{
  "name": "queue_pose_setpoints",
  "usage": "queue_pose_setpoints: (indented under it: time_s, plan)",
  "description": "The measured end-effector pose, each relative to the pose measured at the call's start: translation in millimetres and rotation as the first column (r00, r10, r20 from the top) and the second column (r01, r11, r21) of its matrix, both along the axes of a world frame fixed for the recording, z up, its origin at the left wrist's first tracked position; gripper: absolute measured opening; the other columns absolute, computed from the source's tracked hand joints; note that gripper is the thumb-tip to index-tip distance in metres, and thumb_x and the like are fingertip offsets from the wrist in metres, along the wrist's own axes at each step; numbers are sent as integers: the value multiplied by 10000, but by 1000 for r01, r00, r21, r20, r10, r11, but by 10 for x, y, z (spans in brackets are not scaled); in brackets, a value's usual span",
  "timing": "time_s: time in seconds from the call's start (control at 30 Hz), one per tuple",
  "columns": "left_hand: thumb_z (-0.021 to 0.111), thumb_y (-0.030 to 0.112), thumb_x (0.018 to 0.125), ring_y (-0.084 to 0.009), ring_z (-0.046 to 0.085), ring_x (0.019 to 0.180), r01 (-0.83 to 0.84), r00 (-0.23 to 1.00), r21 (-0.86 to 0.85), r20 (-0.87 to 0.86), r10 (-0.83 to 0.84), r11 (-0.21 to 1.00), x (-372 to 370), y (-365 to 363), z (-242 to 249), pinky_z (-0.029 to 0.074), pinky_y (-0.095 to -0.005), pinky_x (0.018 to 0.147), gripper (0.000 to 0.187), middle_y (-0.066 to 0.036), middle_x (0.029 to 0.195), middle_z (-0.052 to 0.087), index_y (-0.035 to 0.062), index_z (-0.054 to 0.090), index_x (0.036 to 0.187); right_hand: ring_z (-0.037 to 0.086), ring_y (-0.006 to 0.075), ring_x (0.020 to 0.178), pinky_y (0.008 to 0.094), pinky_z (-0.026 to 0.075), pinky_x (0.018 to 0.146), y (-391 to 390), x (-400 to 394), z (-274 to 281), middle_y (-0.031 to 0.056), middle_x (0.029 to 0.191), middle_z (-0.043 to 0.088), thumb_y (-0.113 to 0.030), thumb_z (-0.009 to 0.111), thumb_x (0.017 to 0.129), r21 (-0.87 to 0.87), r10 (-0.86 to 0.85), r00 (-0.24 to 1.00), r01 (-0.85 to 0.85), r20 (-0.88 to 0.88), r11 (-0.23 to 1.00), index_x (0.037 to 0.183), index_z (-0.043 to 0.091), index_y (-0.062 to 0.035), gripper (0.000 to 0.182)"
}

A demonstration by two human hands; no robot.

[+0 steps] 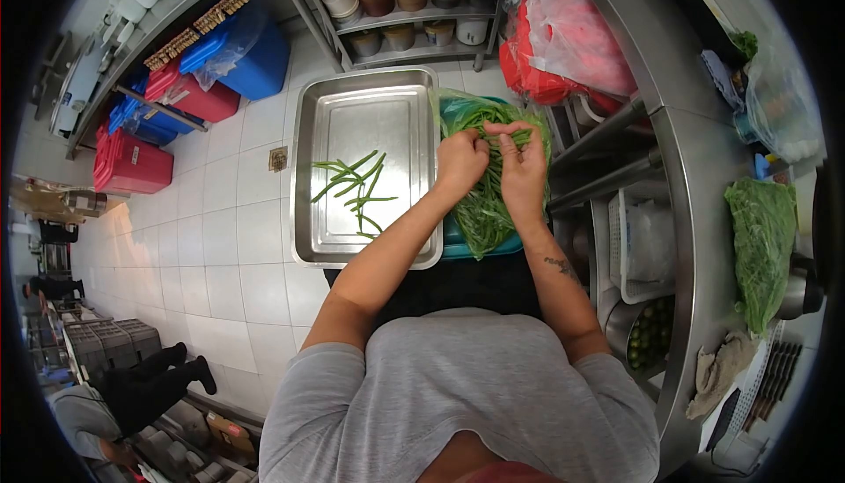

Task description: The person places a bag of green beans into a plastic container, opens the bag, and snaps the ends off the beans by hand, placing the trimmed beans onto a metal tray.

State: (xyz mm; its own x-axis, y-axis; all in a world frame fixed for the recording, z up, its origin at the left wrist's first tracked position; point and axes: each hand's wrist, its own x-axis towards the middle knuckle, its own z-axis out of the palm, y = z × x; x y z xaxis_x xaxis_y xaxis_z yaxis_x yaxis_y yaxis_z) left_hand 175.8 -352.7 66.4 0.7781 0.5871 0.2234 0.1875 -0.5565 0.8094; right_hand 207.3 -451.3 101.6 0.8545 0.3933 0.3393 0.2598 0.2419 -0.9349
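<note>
Both of my hands are over a clear plastic bag full of green beans, which lies on a teal tray. My left hand is curled closed, thumb and fingertips together at the end of a few beans. My right hand pinches the same green beans between thumb and fingers, just beside the left. To the left, a shallow steel pan holds several loose green beans, scattered over its middle.
A steel counter runs along my right, with bagged leafy greens on it. White basket sits underneath. Ahead stands a shelf of tubs; red bags are beside it. Blue bin and another person are left.
</note>
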Motion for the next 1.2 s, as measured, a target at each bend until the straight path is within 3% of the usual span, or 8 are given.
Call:
queue_pose_setpoints:
  time_s: [0.17, 0.33, 0.53, 0.63, 0.67, 0.77, 1.07, 1.2]
  plan:
    - [607, 166, 812, -391, 574, 696, 140, 988, 144, -87, -128, 980, -48, 110, -8, 450, -455, 624, 159, -194, 714, 580, 7, 616, 819, 604, 170, 960, 239, 463, 682, -155, 345, -207, 135, 1035, 622, -78, 475, 946, 200, 69, 911, 16, -407, 980, 1043, 436, -46, 109]
    - [624, 82, 793, -348, 540, 818, 238, 904, 312, 274, -327, 920, -94, -61, 241, 440, -410, 666, 146, -149, 826, 513, 28, 551, 907, 605, 168, 933, 243, 459, 659, -152, 350, -235, 140, 1040, 622, -76, 469, 948, 192, 63, 877, 34, -477, 981, 1054, 430, -62, 113]
    - [583, 64, 792, -345, 536, 782, 204, 919, 480, 207, -337, 853, 17, -97, 114, 442, -432, 671, 113, -147, 787, 503, 10, 526, 873, 593, 145, 850, 216, 451, 627, -72, 232, -159, 157, 1064, 621, -64, 471, 943, 167, 32, 877, 55, -479, 985, 1035, 441, -67, 97]
    - [575, 72, 802, -365, 556, 746, 90, 963, 37, 253, -96, 995, 45, -200, 132, 450, -421, 649, 82, -173, 764, 554, 1, 556, 837, 592, 154, 867, 228, 459, 656, 15, 154, -151, 168, 1066, 616, -60, 477, 940, 206, 0, 913, 93, -409, 974, 1029, 443, -62, 95]
    - [567, 85, 817, -308, 531, 678, 44, 972, -88, 234, -22, 995, 81, -205, 91, 435, -396, 605, 87, -141, 726, 549, 2, 557, 843, 593, 161, 879, 233, 463, 667, 35, 140, -155, 172, 1066, 614, -61, 480, 940, 219, -19, 927, 108, -374, 970, 1027, 443, -59, 94]
    - [542, 141, 868, -110, 456, 556, -87, 976, -564, 118, 184, 821, 228, -22, -160, 376, -295, 474, 140, -28, 636, 520, 5, 572, 855, 592, 183, 922, 258, 474, 714, 36, 151, -137, 167, 1055, 610, -59, 462, 947, 284, -42, 922, 162, -386, 945, 1015, 439, -55, 72]
    - [587, 197, 872, -70, 476, 573, 320, 926, -666, 71, -370, 673, -56, -3, 131, 379, -220, 495, 160, 12, 705, 567, 58, 580, 793, 559, 247, 1025, 365, 496, 811, -84, 361, -204, 192, 1099, 571, -78, 476, 945, 414, 106, 864, 125, -492, 902, 1027, 428, -48, 99]
    - [591, 138, 825, -55, 450, 558, 294, 954, -754, 196, -227, 587, -37, -94, 198, 361, -214, 490, 156, 34, 641, 537, 66, 573, 688, 559, 224, 1026, 332, 482, 805, -59, 297, -156, 177, 1093, 581, -81, 466, 950, 415, 121, 865, 106, -486, 904, 1033, 424, -54, 97]
